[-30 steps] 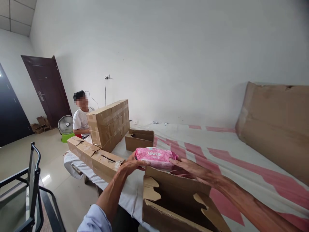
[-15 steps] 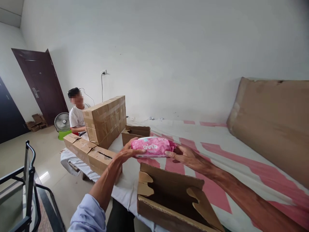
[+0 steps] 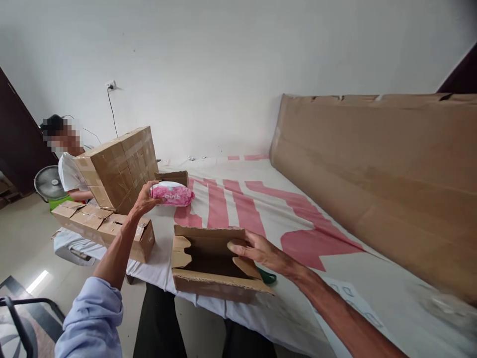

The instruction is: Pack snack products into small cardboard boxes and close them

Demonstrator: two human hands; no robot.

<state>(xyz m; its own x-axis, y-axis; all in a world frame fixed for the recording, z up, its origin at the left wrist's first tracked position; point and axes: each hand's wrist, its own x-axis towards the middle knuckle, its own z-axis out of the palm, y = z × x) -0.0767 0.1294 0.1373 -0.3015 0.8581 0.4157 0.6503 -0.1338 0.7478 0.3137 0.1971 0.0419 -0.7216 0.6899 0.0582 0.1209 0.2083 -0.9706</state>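
Now only our left hand (image 3: 146,199) holds the pack (image 3: 173,195), fingers around one end, in from the table's (image 3: 162,226) near edge; our right hand (image 3: 257,247) has left it, fingers gripping the box (image 3: 216,288) at that edge.

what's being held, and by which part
Left hand: an oblong pink-and-white plastic packet, by its left end. Right hand: an open brown cardboard box, by its far wall near the right corner.
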